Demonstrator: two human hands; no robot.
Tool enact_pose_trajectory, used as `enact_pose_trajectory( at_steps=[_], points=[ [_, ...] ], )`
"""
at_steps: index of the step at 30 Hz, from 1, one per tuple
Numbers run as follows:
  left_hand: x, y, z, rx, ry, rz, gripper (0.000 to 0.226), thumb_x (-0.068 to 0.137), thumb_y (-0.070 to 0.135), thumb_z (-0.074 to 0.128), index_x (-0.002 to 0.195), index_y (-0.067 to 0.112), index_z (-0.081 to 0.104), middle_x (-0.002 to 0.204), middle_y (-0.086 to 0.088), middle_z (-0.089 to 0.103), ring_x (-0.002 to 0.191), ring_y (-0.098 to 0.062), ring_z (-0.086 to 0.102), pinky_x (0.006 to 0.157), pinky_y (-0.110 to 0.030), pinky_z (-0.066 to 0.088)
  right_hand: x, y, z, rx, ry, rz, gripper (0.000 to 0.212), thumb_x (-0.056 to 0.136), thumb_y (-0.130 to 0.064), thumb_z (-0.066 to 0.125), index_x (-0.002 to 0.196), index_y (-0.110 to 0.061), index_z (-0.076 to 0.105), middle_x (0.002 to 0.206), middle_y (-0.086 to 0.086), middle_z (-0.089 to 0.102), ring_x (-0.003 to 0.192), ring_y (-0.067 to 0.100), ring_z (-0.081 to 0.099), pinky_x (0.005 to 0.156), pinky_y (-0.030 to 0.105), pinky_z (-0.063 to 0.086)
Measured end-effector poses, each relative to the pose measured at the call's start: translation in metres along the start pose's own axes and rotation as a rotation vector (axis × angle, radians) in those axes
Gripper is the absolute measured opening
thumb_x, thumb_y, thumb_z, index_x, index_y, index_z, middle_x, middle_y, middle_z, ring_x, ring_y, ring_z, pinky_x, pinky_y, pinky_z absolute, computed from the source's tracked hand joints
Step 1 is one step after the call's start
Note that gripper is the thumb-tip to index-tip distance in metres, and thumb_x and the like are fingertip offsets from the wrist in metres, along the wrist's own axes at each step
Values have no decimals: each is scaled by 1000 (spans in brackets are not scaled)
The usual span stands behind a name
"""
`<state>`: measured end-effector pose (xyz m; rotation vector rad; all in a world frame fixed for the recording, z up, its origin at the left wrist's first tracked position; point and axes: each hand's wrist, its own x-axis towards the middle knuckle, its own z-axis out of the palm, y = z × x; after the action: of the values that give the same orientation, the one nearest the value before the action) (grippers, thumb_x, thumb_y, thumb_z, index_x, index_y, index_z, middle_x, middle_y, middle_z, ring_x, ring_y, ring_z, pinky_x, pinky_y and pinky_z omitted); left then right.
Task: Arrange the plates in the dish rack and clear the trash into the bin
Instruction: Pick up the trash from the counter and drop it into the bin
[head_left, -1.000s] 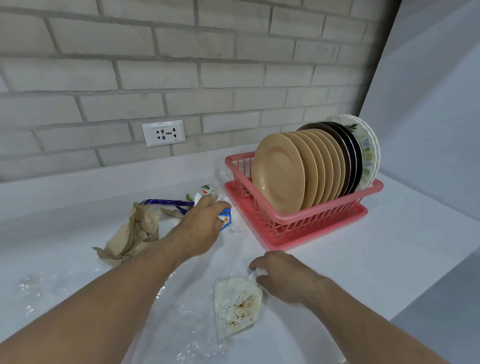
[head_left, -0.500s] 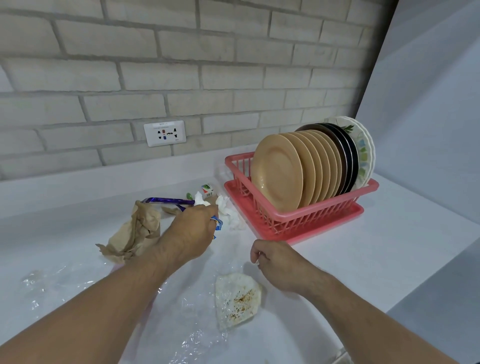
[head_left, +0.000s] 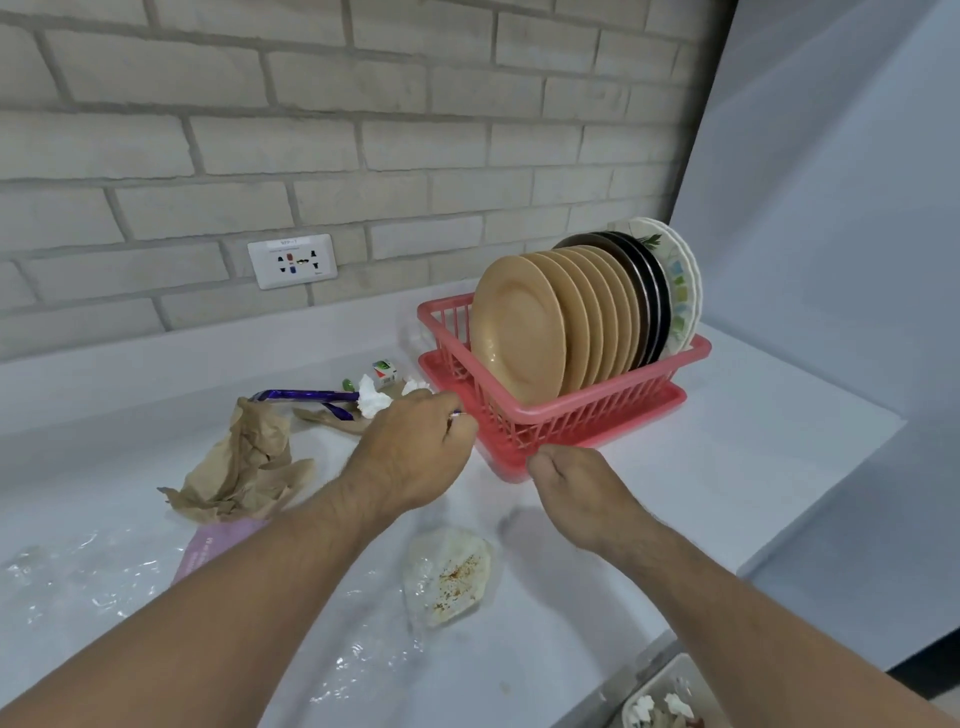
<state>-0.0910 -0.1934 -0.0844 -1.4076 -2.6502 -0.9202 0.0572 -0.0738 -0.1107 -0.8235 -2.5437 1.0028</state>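
Note:
A pink dish rack (head_left: 571, 421) stands on the white counter with several tan plates (head_left: 519, 332), dark plates (head_left: 649, 291) and a patterned white plate (head_left: 683, 291) upright in it. My left hand (head_left: 410, 452) is curled round a small blue and white wrapper just left of the rack's front corner; only a blue tip shows. My right hand (head_left: 576, 488) is curled at the rack's front corner, with nothing visible in it. A stained tissue (head_left: 449, 577) lies below both hands.
Crumpled brown paper (head_left: 244, 462), a purple wrapper (head_left: 306, 396), a white tissue (head_left: 374, 400) and a small carton (head_left: 384, 371) lie left of the rack. Clear plastic film (head_left: 78, 577) and a pink slip (head_left: 213, 545) lie nearer. A bin (head_left: 670, 696) shows at bottom right.
My left hand closed on the small wrapper and carried it right toward the rack. My right hand lifted off the stained tissue and moved up to the rack's front corner.

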Motion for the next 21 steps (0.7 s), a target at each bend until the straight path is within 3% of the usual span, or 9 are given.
enact_pose_trajectory(
  at_steps=[4,8,12,18,21],
  points=[
    [-4,38,19,-34,1,58,30,88,43,44,66,24,47,74,5,53,73,-16,51,64,-33,42,-13,22,-26,149,-22,48,28,89,-24,36,75,-13,58,82,-7,60,79,13,53,70,27,43],
    [-4,79,45,-4,-22,75,23,87,41,42,72,25,47,80,4,53,75,-18,54,64,-34,46,-22,54,-61,278,-42,159,36,76,-36,35,86,-23,67,95,-12,57,91,8,54,80,24,41],
    [1,135,77,-58,-37,130,22,81,30,40,66,15,40,67,3,44,65,-19,45,54,-33,34,-33,109,-105,304,-6,254,37,93,-17,35,93,-23,72,108,-4,64,96,8,60,89,29,48],
    [-12,224,156,-64,-151,103,13,91,26,37,82,21,46,86,4,46,81,-19,47,71,-34,42,-63,200,-165,55,-41,218,42,95,-6,31,113,-19,67,126,-1,59,116,17,55,101,29,44],
    [-18,259,195,-21,-202,82,12,94,17,35,90,18,47,92,0,46,83,-20,49,77,-38,48,-71,238,-186,-44,-119,151,40,97,-7,37,125,-18,62,131,0,57,115,14,51,92,20,40]
  ],
)
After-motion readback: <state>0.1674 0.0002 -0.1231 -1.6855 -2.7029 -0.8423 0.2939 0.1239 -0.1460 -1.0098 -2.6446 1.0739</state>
